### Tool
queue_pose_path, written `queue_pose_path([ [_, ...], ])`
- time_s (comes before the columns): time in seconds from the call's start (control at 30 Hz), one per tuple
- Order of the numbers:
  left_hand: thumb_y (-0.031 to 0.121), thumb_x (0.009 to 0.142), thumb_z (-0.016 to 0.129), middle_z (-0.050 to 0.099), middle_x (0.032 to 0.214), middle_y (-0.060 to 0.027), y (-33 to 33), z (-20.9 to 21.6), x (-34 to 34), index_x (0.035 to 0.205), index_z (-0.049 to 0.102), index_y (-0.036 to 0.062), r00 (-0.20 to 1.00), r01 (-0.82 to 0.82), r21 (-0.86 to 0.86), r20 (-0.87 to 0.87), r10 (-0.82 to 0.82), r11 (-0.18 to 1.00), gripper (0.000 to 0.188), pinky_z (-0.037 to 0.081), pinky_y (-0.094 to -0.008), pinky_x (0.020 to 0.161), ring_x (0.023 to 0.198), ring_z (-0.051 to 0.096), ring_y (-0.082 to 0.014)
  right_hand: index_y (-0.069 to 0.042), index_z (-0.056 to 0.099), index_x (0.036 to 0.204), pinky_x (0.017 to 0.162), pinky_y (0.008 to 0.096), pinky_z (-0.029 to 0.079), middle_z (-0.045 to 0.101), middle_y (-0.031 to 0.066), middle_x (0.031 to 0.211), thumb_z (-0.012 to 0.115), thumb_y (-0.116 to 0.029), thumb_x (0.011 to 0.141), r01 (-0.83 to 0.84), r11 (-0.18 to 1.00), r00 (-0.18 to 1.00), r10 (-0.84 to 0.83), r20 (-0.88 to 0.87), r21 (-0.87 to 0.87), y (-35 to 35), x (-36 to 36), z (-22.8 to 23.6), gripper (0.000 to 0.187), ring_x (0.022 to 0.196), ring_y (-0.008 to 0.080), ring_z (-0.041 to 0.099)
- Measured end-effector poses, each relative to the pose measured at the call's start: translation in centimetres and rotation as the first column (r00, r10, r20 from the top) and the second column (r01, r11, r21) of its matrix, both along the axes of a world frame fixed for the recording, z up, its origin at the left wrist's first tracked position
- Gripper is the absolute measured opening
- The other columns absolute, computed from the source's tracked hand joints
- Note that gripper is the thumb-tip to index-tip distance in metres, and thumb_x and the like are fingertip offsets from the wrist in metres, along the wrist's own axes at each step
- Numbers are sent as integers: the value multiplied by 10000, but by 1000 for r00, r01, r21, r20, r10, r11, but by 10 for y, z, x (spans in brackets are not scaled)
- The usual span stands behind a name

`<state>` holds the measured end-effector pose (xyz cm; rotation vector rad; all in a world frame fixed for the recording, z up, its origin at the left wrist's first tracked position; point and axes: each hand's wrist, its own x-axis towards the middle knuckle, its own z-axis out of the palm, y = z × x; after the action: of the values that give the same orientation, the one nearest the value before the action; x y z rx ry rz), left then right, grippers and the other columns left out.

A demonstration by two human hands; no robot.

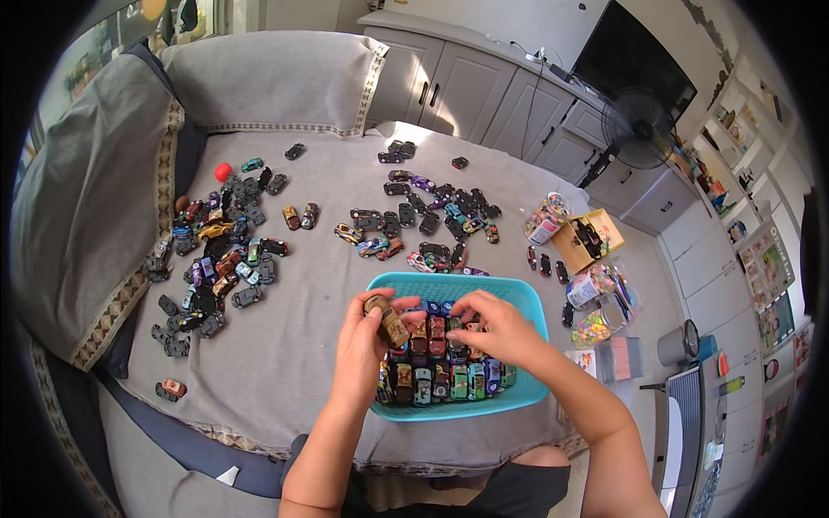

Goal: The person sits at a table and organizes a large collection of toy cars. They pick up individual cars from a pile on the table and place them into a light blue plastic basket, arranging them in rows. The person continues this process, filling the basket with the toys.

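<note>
Head view: left hand [361,332] grips a tan toy car [390,326], raised over the left side of the turquoise plastic basket [462,412]. Right hand [496,326] over basket, fingers curled down at the packed toy cars [438,338]; can't tell if gripping one. Loose toy cars [406,215] scattered in clusters on grey cloth [302,276], beyond and left of basket.

The person wears plain, nearly black cloth shorts [518,490], with one bare, rounded knee [546,456] beside the hem. The slim left forearm [328,445] and right forearm [600,423] are bare, also the left hand [361,341] and right hand [501,328].
</note>
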<state>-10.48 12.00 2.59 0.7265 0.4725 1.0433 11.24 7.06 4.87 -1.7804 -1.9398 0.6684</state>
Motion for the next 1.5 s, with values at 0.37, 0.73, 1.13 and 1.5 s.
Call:
queue_pose_path([
  [0.37,142,1011,452,398,1453,-161,-15,-10,17,1376,312,6,975,103,269,-219,-43,958,414,358,-356,1070,1285,447,-226,-49,600,1132,688,253,511,651,53,1009,756,-103,778,129,984,952,-88,-294,125,-2,-52,16,390,860,115,626],
  [0.73,136,951,588,581,1228,-116,2,0,-4,1318,444,33,977,-44,138,-202,71,989,407,455,-311,918,1059,570,-171,-8,561,981,717,387,515,659,145,820,749,-271,752,341,908,933,-296,204,-242,-22,25,-19,395,794,290,649],
  [1.13,152,954,588,633,1134,-94,3,-1,-7,1234,518,25,964,-8,186,-260,57,982,316,478,-277,834,972,611,-146,-36,577,1239,776,326,530,565,138,1090,835,-178,704,155,970,987,-145,65,-185,-27,30,-31,611,826,211,630],
  [1.5,145,954,587,645,1129,-95,3,-3,-6,1212,543,18,961,3,203,-271,53,979,291,486,-276,819,953,618,-142,-82,585,1258,808,337,516,560,105,1063,859,-215,667,128,989,971,-110,214,-74,-29,31,-36,665,887,220,619],
])
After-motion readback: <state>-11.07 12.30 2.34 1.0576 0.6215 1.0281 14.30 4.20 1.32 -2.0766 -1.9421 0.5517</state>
